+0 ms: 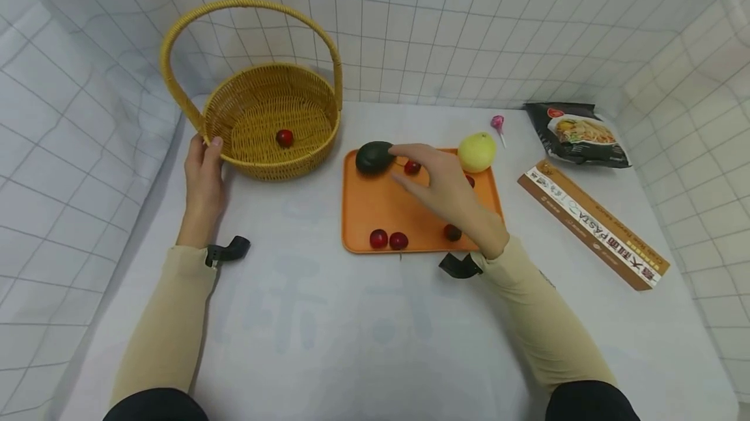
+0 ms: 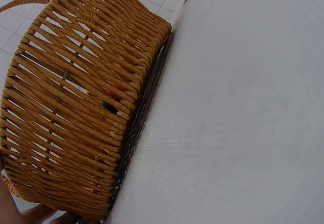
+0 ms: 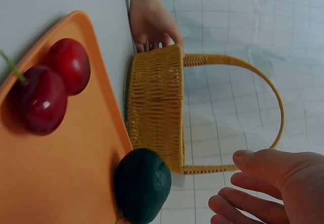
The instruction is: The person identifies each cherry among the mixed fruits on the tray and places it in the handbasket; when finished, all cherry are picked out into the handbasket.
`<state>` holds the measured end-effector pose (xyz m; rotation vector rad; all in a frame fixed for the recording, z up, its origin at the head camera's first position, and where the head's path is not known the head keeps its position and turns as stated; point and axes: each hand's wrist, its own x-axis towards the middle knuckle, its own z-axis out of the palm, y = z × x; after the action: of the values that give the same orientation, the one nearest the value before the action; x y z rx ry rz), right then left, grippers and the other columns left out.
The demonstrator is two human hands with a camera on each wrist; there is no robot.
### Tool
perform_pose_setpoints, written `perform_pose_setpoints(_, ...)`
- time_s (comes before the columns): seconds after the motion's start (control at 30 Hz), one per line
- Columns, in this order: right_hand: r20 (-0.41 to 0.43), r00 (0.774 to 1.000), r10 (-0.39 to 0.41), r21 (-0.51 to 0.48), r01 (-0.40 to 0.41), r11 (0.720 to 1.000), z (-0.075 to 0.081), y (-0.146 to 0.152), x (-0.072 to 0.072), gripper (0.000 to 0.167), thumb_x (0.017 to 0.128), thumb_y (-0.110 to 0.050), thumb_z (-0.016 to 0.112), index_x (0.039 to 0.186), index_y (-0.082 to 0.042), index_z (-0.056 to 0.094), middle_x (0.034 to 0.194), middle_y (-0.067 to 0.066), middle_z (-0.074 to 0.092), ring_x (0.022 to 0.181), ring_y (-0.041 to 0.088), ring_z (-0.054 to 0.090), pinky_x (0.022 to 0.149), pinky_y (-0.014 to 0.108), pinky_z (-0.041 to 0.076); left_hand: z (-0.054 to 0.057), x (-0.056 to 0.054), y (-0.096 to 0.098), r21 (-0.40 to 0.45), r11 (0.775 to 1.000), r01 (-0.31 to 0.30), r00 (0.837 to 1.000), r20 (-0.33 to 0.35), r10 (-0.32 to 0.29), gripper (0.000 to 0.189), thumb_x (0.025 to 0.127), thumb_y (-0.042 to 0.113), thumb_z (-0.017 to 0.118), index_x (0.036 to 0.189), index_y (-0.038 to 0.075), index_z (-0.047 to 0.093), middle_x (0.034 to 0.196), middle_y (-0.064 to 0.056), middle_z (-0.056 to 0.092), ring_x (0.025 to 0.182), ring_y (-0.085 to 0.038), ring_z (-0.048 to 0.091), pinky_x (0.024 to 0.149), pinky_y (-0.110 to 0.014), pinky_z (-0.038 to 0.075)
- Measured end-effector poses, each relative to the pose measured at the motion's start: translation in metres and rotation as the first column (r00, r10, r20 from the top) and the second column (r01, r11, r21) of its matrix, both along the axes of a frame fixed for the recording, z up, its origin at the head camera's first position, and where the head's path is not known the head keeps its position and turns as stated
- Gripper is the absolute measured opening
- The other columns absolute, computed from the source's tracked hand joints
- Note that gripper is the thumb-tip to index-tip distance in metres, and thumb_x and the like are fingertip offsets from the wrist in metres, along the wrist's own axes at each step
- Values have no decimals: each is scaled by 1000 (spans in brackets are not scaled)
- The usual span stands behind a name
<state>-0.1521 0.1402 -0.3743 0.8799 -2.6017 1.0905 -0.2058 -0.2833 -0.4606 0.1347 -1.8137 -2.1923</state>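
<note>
At the left, my left hand (image 1: pixel 204 187) grips the side of a yellow wicker basket (image 1: pixel 275 170), thumb at the rim and fingers on the outer wall. One red cherry (image 1: pixel 284 138) lies in the basket, and its tall handle stands up. My right hand (image 1: pixel 448 190) hovers over an orange tray (image 1: pixel 375 206), thumb and fingers apart, holding nothing. A dark green avocado (image 1: pixel 374 157) sits at the tray's back left corner, just beyond the fingertips; in the right wrist view a gap separates the avocado (image 3: pixel 143 186) from the hand (image 3: pixel 273 188).
Two cherries (image 1: pixel 378 239) lie at the tray's front edge, others around the right hand. A yellow-green round fruit (image 1: pixel 476 151) rests at its back right corner. Beyond are a pink lollipop (image 1: pixel 497 123), a black food packet (image 1: pixel 577 135) and a long pasta box (image 1: pixel 592 222).
</note>
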Motion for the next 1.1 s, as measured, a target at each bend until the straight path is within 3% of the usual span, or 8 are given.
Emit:
perform_pose_setpoints(0.1, -9, 1000, -16, 1, 16, 1000, -4, 9, 5, 39, 99, -19, 76, 135, -5, 70, 132, 10, 74, 105, 24, 72, 91, 35, 59, 0, 0, -1, -14, 1000, 0, 1000, 6, 0, 58, 107, 29, 60, 159, 9, 42, 160, -15, 43, 148, -27, 42, 129, -30, 29)
perform_pose_setpoints(0.2, 35, 999, -12, 7, 11, 1000, -10, 15, 11, 38, 100, -21, 75, 134, -7, 71, 130, 9, 74, 88, 24, 67, 69, 31, 52, 0, 0, -2, -29, 1000, 0, 1000, 8, 0, 59, 107, 30, 60, 159, 9, 42, 160, -16, 43, 149, -27, 42, 129, -30, 28)
perform_pose_setpoints(0.23, 57, 998, -8, 10, 7, 1000, -13, 16, 13, 38, 100, -22, 76, 134, -7, 71, 130, 8, 74, 88, 25, 67, 69, 32, 52, 0, 0, -2, -26, 1000, 4, 1000, 3, -3, 59, 107, 30, 60, 159, 9, 41, 161, -16, 43, 149, -28, 41, 129, -31, 28)
perform_pose_setpoints(0.33, 139, 990, 12, 13, -14, 1000, -20, 17, 18, 39, 99, -24, 76, 135, -9, 70, 133, 7, 73, 107, 27, 69, 88, 37, 58, -1, 0, -2, -10, 1000, 12, 1000, -2, -12, 59, 107, 28, 59, 159, 8, 41, 162, -17, 41, 151, -29, 39, 130, -32, 27)
perform_pose_setpoints(0.43, 198, 979, 48, 16, -53, 998, -26, 16, 20, 41, 99, -27, 77, 135, -10, 70, 134, 6, 72, 122, 29, 68, 107, 46, 53, -2, 0, -1, 8, 1000, 21, 1000, -7, -21, 59, 107, 27, 59, 160, 8, 39, 164, -17, 39, 152, -29, 37, 130, -32, 26)
perform_pose_setpoints(0.7, 242, 951, 194, 19, -204, 979, -44, -1, 28, 43, 94, -23, 82, 132, -5, 72, 128, 9, 75, 118, 25, 69, 105, 42, 56, -2, 0, -3, -44, 999, 15, 1000, 2, -15, 59, 107, 30, 58, 160, 10, 40, 163, -16, 40, 152, -28, 39, 130, -31, 26)
perform_pose_setpoints(0.83, 192, 948, 253, 61, -269, 961, -52, -12, 31, 43, 91, -23, 85, 129, -5, 73, 124, 8, 76, 113, 22, 69, 102, 39, 57, 0, -2, -3, -33, 999, 17, 1000, -5, -17, 59, 107, 29, 59, 160, 10, 40, 163, -16, 41, 151, -28, 39, 129, -31, 27)
perform_pose_setpoints(1.1, 203, 949, 241, 99, -265, 959, -62, -19, 38, 44, 89, -27, 87, 127, -9, 74, 125, 2, 75, 120, 19, 66, 109, 40, 53, 0, 0, -2, -38, 999, 12, 1000, 18, -12, 59, 108, 30, 58, 161, 11, 39, 164, -15, 40, 151, -27, 39, 130, -31, 26)
